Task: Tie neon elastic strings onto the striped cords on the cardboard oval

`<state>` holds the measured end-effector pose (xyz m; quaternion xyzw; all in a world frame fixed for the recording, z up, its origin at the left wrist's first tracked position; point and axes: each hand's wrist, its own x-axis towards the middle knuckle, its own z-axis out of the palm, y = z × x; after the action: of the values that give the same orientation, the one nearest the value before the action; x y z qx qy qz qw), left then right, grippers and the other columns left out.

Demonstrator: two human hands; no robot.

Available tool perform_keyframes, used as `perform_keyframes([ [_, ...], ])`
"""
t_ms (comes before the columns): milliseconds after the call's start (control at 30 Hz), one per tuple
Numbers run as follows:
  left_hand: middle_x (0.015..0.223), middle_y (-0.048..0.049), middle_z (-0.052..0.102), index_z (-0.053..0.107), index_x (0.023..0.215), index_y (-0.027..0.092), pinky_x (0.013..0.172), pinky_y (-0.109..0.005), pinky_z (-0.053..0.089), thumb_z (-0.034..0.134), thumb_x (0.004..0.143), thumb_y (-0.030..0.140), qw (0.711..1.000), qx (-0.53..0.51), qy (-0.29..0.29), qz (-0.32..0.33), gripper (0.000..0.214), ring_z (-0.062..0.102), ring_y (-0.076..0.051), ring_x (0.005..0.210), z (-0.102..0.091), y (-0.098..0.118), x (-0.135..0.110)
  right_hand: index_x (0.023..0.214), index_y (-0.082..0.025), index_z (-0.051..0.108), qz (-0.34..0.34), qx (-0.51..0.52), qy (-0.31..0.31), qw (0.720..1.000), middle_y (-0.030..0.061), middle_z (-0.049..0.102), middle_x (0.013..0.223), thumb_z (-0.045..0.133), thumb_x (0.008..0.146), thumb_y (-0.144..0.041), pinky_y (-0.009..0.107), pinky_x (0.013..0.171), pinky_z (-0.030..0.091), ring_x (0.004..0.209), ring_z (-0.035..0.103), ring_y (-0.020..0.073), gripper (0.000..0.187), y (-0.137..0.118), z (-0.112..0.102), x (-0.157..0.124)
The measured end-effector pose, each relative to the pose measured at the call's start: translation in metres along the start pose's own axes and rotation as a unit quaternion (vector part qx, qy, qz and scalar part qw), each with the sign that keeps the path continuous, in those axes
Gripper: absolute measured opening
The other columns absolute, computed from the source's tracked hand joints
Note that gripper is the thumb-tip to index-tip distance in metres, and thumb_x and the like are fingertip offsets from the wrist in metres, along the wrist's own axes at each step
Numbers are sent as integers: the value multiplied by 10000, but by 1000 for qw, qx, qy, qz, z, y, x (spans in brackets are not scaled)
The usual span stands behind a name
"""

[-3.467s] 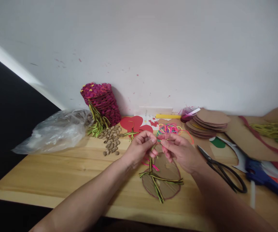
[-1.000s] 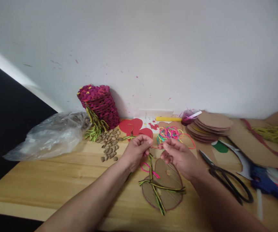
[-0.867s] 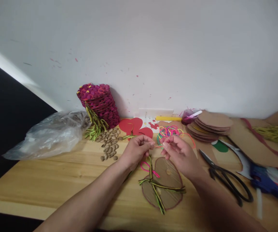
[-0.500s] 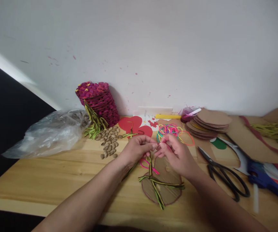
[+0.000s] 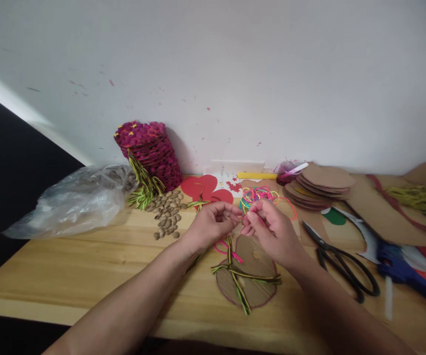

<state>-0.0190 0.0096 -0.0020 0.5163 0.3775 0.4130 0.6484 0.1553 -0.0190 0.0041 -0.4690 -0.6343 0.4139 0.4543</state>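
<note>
My left hand (image 5: 216,220) and my right hand (image 5: 272,229) meet above the table, fingertips close together. Both are closed in a pinch, with a thin pinkish cord just showing between them; its length is mostly hidden. Below lies a figure-eight-shaped cardboard piece (image 5: 257,296) with a dark reddish edge. Strands of yellow-green and black yarn (image 5: 240,291) lie crossed on it. A loop of bright pink cord (image 5: 238,257) rests by the yarn, under my hands. Behind my right hand sits a tangle of multicoloured cord (image 5: 259,195).
Scissors (image 5: 340,264) and a blue-handled tool (image 5: 405,276) lie at right, near stacked cardboard discs (image 5: 320,185). Pistachio-like shells (image 5: 166,212), a plastic bag (image 5: 76,202) and a purple shell-covered stack (image 5: 150,153) with a tassel stand left. Red paper shapes (image 5: 200,187) lie behind.
My hands stay joined at the fingertips, with small shifts of the fingers; the right hand has turned slightly. The whole view has shifted a little, and the objects lie as before.
</note>
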Motion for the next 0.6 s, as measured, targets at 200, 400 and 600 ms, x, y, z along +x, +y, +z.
perform_keyframes([
  [200, 747, -36, 684, 716, 834, 144, 583, -203, 435, 753, 725, 213, 986, 98, 90, 103, 134, 582, -110, 632, 3, -6, 2, 896, -233, 473, -9, 2, -18, 1000, -3, 606, 761, 484, 972, -382, 273, 581, 520, 600, 637, 132, 167, 0, 3, -4],
  [400, 668, -12, 652, 707, 799, 145, 539, -201, 432, 745, 737, 240, 989, 86, 76, 88, 120, 556, -98, 565, 6, -6, 0, 878, -237, 481, -27, -41, 6, 999, -19, 571, 702, 496, 969, -359, 255, 540, 442, 557, 558, 116, 154, 0, 0, -3],
  [600, 639, 11, 629, 668, 816, 135, 503, -194, 448, 809, 677, 274, 996, -49, 78, 12, 241, 559, -80, 510, 6, -2, 0, 880, -238, 515, -45, -113, 74, 990, -15, 561, 694, 524, 953, -331, 251, 536, 425, 566, 545, 123, 119, 0, -5, -1],
])
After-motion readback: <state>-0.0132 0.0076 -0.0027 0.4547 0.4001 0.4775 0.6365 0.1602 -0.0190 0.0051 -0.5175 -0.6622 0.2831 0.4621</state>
